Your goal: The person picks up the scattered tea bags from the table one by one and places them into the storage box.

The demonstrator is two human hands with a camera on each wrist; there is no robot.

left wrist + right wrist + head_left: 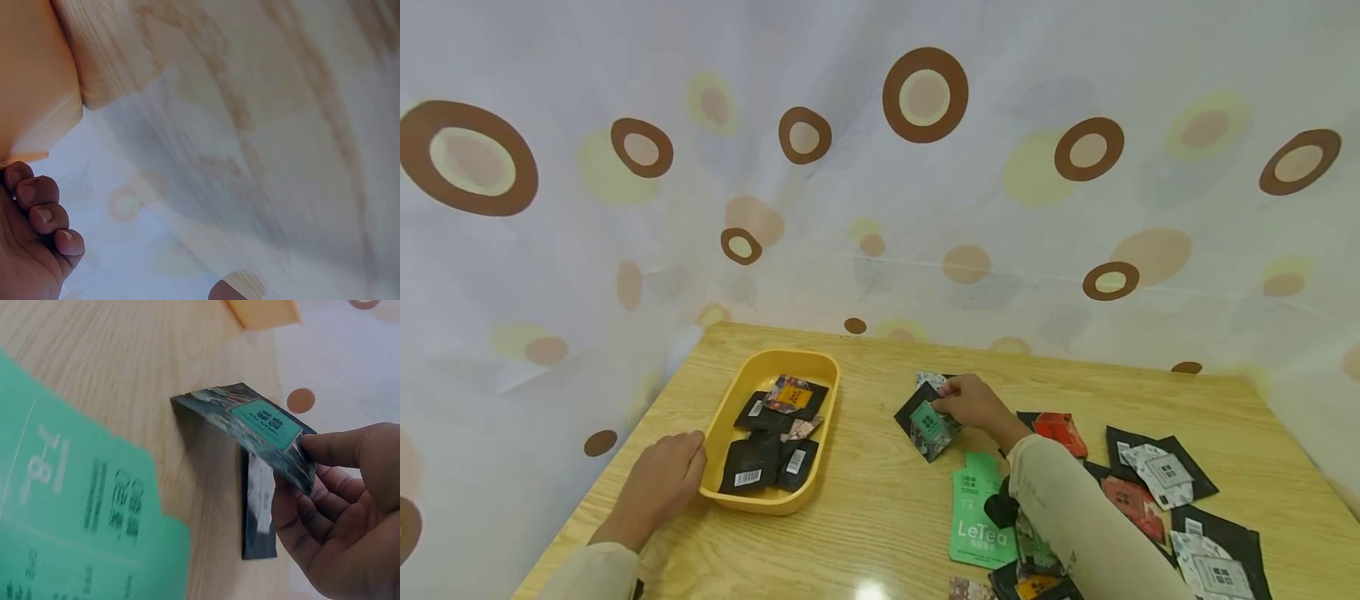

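Note:
My right hand (973, 404) pinches a black tea sachet with a green label (927, 422) by its edge, thumb on the printed face. In the right wrist view the sachet (250, 422) is tilted above the table. Another dark sachet with a pale label (260, 494) lies beneath it, partly hidden by the hand. On the left, my left hand (662, 475) grips the near left rim of a yellow tray (718, 433). The left wrist view shows curled fingers (47, 219) at the rim; the thumb is hidden. Several black sachets (752, 462) lie in the tray.
A green LeTea pouch (977, 521) lies near my right forearm. Several black sachets with red labels (1060, 432) or white labels (1168, 475) are spread at the right. More sachets (1037, 586) lie at the front edge. A patterned sheet (865, 192) hangs behind the wooden table (880, 467).

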